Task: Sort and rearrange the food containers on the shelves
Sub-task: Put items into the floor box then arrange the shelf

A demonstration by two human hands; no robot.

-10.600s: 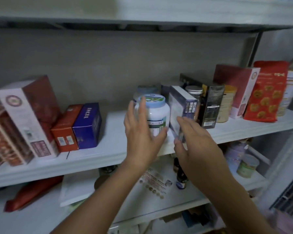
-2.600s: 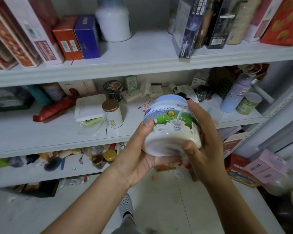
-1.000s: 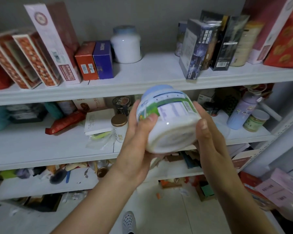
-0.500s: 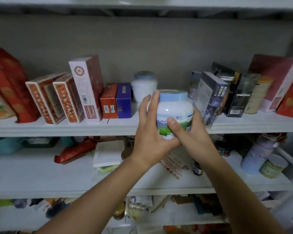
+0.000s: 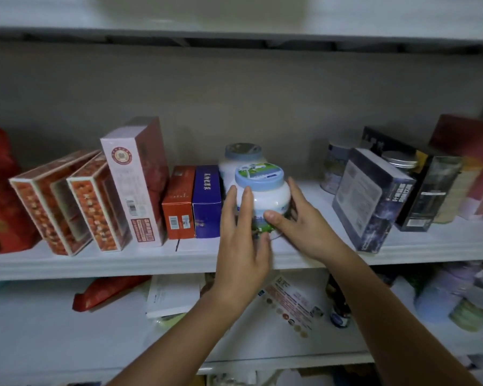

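I hold the blue-lidded jar (image 5: 265,190) upright at the shelf (image 5: 123,263), just right of the blue box (image 5: 207,201) and in front of a 2nd jar (image 5: 241,154), judging that like belongs with like. My right hand (image 5: 301,227) wraps it, thumb across the label. My left hand (image 5: 240,240) steadies its side with flat fingers. My hands hide its base, so I cannot tell whether it touches the shelf.
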